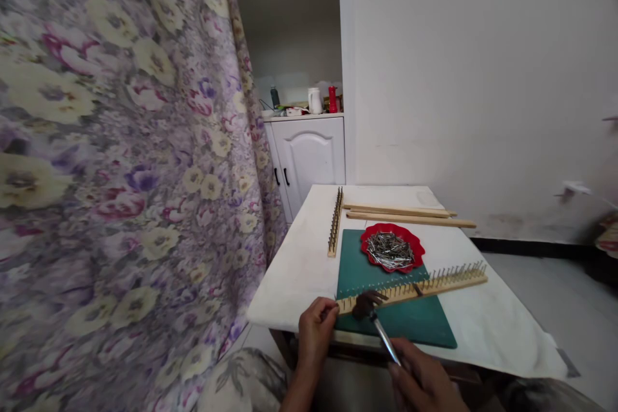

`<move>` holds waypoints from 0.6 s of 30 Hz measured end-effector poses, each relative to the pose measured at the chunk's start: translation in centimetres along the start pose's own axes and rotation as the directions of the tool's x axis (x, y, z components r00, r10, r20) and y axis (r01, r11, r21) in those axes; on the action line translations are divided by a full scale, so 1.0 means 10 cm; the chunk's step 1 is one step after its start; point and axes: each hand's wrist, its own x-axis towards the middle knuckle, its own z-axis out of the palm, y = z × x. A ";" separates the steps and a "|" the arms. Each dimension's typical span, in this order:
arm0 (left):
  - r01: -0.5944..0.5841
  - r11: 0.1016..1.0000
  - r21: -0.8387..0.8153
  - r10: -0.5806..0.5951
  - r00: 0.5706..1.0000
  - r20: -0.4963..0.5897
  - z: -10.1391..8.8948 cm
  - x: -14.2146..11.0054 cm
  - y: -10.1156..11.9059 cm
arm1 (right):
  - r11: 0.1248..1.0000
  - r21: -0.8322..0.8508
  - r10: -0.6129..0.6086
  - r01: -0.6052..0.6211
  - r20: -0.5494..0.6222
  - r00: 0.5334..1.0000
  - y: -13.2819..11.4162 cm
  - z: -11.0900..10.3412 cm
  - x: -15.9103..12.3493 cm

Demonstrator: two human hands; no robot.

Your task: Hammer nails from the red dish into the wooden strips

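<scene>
We log the wooden strip [403, 297], studded with nails [441, 277], lying across the green mat [415, 328], its long axis running left to right, right end angled away from us. Our left hand [317, 323] is nearer, pinching at the strip's left end; whether a nail sits between the fingertips, we cannot tell. Our right hand [421, 368], closer to us, wraps the hammer [385, 337], its head just right of those fingertips.

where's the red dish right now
In the head view, the red dish is right of centre, at the green mat's far right corner, between the nearer nail-studded strip and the two bare sticks.
</scene>
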 end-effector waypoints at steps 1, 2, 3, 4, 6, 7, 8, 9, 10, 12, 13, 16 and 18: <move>0.002 1.000 -0.002 -0.002 1.000 0.002 0.01 0.00 -0.01 | 0.999 -0.012 -0.038 0.039 0.019 0.999 -0.05 0.05 0.06; 0.003 1.000 -0.005 -0.003 1.000 0.003 0.01 0.00 -0.01 | 0.996 -0.028 -0.089 0.090 0.035 0.995 -0.10 0.10 0.12; 0.003 1.000 -0.009 -0.003 1.000 0.007 0.02 0.00 -0.02 | 0.992 -0.042 -0.119 0.121 0.042 0.992 -0.13 0.14 0.18; 0.002 1.000 -0.013 -0.001 1.000 0.007 0.03 0.00 -0.03 | 0.990 -0.053 -0.127 0.130 0.057 0.990 -0.16 0.17 0.22; -0.003 1.000 -0.020 0.003 1.000 -0.003 0.05 0.01 -0.05 | 0.991 -0.062 -0.116 0.121 0.076 0.990 -0.19 0.21 0.29; -0.004 1.000 -0.023 0.003 1.000 -0.011 0.05 0.01 -0.06 | 0.990 -0.069 -0.119 0.124 0.079 0.990 -0.20 0.21 0.32; -0.004 1.000 -0.025 0.004 1.000 -0.020 0.06 0.02 -0.06 | 0.988 -0.078 -0.128 0.134 0.077 0.989 -0.21 0.21 0.33; -0.003 1.000 -0.027 0.002 1.000 -0.023 0.06 0.02 -0.07 | 0.985 -0.090 -0.144 0.150 0.075 0.987 -0.22 0.21 0.35; 0.001 1.000 -0.030 -0.001 1.000 -0.022 0.06 0.02 -0.07 | 0.981 -0.104 -0.159 0.166 0.073 0.985 -0.23 0.21 0.36; 0.014 0.999 -0.040 -0.014 1.000 -0.010 0.06 0.03 -0.07 | 0.977 -0.129 -0.159 0.168 0.083 0.984 -0.24 0.20 0.38; 0.021 0.999 -0.046 -0.021 1.000 -0.005 0.06 0.03 -0.07 | 0.977 -0.140 -0.151 0.163 0.090 0.984 -0.24 0.20 0.39; 0.038 0.998 -0.053 -0.038 0.999 0.002 0.06 0.02 -0.08 | 0.972 -0.172 -0.143 0.160 0.111 0.984 -0.23 0.20 0.41; 0.036 0.998 -0.047 -0.036 0.999 0.003 0.06 0.02 -0.09 | 0.971 -0.180 -0.138 0.159 0.125 0.983 -0.21 0.20 0.41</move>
